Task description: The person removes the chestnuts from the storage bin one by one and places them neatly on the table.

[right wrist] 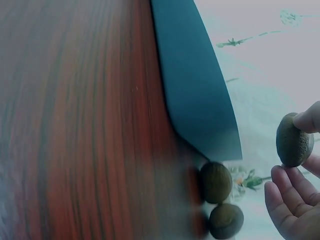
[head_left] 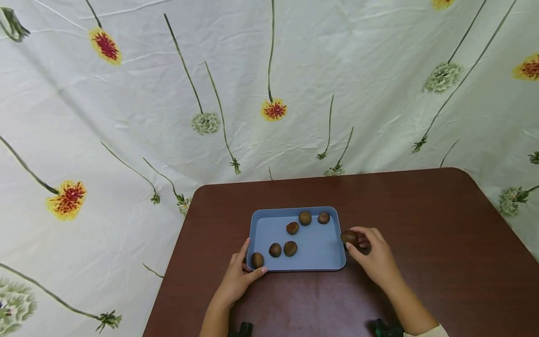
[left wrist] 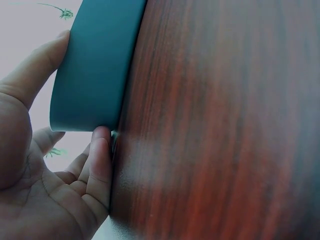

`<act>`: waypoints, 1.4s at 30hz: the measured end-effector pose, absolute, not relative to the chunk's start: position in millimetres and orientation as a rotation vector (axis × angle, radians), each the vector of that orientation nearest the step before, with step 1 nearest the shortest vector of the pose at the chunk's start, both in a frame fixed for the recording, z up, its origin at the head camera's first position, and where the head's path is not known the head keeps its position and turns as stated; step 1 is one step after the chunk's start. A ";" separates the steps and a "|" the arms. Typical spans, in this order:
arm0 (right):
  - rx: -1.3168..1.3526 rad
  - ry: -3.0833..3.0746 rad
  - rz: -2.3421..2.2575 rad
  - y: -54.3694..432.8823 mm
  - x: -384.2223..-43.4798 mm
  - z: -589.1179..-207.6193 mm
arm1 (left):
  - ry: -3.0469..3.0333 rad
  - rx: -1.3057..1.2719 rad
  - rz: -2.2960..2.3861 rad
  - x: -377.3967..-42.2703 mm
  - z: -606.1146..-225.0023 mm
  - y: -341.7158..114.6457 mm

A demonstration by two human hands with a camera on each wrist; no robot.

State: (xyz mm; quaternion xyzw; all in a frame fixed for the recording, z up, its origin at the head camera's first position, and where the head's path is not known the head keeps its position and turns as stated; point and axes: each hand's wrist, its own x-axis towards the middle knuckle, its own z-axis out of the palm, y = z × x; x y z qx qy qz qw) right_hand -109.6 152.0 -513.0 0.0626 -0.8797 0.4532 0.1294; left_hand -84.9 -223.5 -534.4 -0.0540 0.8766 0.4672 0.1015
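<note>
A blue rectangular tray holds several brown chestnuts, spread loosely inside it. My left hand grips the tray's near left corner, thumb on the front side and fingers along the left side. In the left wrist view, fingertips touch the bottom of the tray's wall. Just off the tray's right rim, my right hand pinches a chestnut between thumb and fingers, raised above the table. Two more chestnuts rest on the table beside the tray's right end, mostly hidden by the hand in the head view.
The dark reddish-brown wooden table has rounded far corners. Behind it hangs a white cloth printed with flowers. Two dark objects, only partly in view, sit by the wrists at the bottom of the head view.
</note>
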 end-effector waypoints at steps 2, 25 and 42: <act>0.167 -2.565 1.308 156.6 -109.4 -512.6 | 2.589 -0.159 1.380 -84.9 -534.3 -223.5; -0.114 -2.754 1.295 210.7 -113.8 -514.7 | 2.582 -0.172 1.382 -84.9 -533.9 -224.1; -0.200 -2.967 1.286 223.0 -120.1 -524.4 | 2.591 -0.157 1.380 -84.9 -535.9 -224.7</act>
